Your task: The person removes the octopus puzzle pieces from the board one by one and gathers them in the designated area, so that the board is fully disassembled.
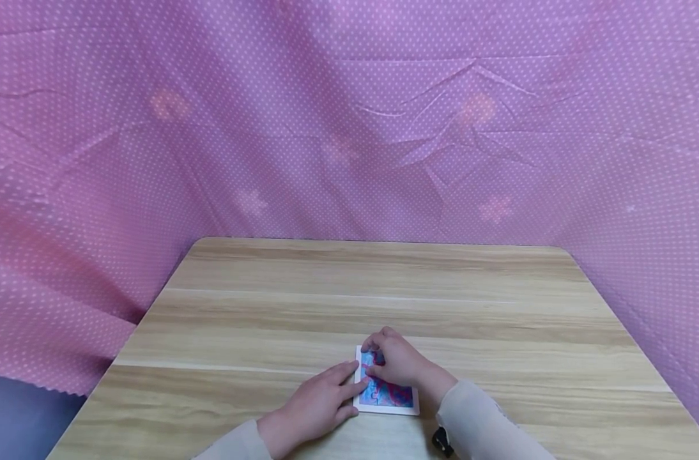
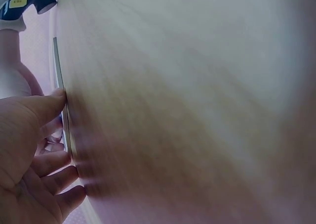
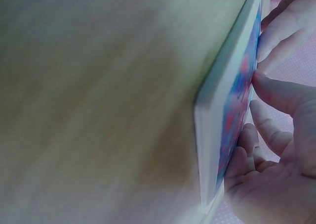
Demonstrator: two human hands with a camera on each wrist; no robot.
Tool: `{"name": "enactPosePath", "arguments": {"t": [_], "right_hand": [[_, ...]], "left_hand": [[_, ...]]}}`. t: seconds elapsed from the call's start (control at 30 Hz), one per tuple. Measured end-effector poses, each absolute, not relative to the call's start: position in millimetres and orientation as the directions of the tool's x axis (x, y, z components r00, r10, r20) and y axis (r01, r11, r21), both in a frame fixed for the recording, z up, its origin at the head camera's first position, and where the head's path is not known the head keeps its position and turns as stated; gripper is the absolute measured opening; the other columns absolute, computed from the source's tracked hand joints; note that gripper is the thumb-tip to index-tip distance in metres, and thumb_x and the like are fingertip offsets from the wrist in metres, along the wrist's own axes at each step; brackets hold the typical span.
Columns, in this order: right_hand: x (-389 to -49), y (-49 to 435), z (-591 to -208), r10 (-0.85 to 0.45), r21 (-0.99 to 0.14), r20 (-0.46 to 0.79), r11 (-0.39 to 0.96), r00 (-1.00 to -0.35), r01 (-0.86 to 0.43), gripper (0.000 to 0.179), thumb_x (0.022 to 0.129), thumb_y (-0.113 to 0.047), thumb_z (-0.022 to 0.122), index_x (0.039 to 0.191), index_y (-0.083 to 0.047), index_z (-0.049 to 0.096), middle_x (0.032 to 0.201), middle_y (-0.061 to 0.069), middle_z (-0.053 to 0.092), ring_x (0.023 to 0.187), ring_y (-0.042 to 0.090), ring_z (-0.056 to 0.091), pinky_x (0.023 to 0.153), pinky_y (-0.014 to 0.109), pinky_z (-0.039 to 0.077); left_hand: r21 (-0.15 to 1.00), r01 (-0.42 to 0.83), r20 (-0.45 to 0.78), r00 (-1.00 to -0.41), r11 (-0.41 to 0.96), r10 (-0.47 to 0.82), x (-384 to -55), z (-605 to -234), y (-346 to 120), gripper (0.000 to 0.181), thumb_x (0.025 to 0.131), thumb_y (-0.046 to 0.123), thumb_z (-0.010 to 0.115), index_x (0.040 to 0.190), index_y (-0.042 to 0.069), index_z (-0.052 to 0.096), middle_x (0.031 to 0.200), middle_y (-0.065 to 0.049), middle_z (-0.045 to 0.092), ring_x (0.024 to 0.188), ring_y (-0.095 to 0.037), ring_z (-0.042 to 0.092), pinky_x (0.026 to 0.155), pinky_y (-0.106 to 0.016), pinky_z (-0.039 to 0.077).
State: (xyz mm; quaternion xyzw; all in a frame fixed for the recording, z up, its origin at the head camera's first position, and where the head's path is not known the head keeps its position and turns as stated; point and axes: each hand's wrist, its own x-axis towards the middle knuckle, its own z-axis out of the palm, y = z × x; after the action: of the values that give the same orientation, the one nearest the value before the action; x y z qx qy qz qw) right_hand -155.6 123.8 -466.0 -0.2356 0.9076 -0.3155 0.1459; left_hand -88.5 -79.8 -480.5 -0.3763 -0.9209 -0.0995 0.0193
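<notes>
A small jigsaw puzzle (image 1: 388, 395) with a blue, pink and red picture lies flat in a white-bordered tray (image 1: 386, 411) near the front of the table. My left hand (image 1: 321, 399) rests at its left edge, fingers spread; one fingertip reaches onto the picture. Over the upper part of the puzzle is my right hand (image 1: 401, 361), its thumb and bent fingers touching the surface a little apart. The right wrist view shows the tray's thick pale side (image 3: 207, 115) and the right thumb (image 3: 276, 93) on the picture. Whether a piece is pinched there is hidden.
The wood-grain table (image 1: 349, 300) extends beyond the tray to the back and both sides. Pink dotted cloth (image 1: 338, 128) hangs behind and around it. A black strap or device (image 1: 441, 441) is at the right wrist.
</notes>
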Motion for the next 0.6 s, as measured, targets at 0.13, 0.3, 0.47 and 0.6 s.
{"name": "enactPosePath", "arguments": {"t": [0.13,0.3,0.47,0.6], "right_hand": [[-156.4,123.6,-464.6,-0.53,-0.635,-0.118,0.69,-0.84,-0.347,0.028,0.085,-0.02,0.073,0.11,-0.016,0.063,0.103,-0.001,0.051,0.093,0.016,0.054,0.09,0.042,0.048],[-159.9,123.7,-463.4,-0.539,-0.631,-0.123,0.69,-0.834,-0.353,0.028,0.084,-0.018,0.074,0.109,-0.015,0.062,0.102,-0.001,0.051,0.09,0.015,0.052,0.088,0.04,0.048],[-163.4,124.2,-464.5,-0.544,-0.642,-0.105,0.676,-0.832,-0.361,0.028,0.083,-0.016,0.075,0.107,-0.015,0.061,0.1,-0.001,0.051,0.089,0.015,0.052,0.087,0.04,0.048],[-166.0,125.1,-466.7,-0.53,-0.655,-0.1,0.672,-0.842,-0.345,0.029,0.082,-0.018,0.076,0.106,-0.017,0.061,0.1,-0.003,0.054,0.09,0.015,0.053,0.087,0.039,0.048]], "left_hand": [[0.159,0.706,0.129,-0.708,0.69,0.694,-88.6,-480.4,-80.0,0.048,0.091,0.038,0.061,0.135,0.019,0.057,0.14,-0.016,0.046,0.126,-0.028,0.046,0.098,-0.039,0.043],[0.161,0.713,0.145,-0.701,0.682,0.698,-90.8,-479.7,-79.9,0.047,0.091,0.036,0.062,0.133,0.018,0.058,0.139,-0.016,0.047,0.125,-0.029,0.047,0.097,-0.04,0.044],[0.172,0.707,0.131,-0.707,0.686,0.695,-92.8,-478.4,-79.5,0.046,0.091,0.036,0.062,0.134,0.018,0.058,0.139,-0.016,0.047,0.126,-0.029,0.047,0.098,-0.04,0.043],[0.187,0.694,0.102,-0.717,0.695,0.689,-94.7,-477.4,-79.0,0.046,0.092,0.037,0.061,0.135,0.019,0.057,0.141,-0.016,0.046,0.127,-0.028,0.045,0.099,-0.04,0.042]]}}
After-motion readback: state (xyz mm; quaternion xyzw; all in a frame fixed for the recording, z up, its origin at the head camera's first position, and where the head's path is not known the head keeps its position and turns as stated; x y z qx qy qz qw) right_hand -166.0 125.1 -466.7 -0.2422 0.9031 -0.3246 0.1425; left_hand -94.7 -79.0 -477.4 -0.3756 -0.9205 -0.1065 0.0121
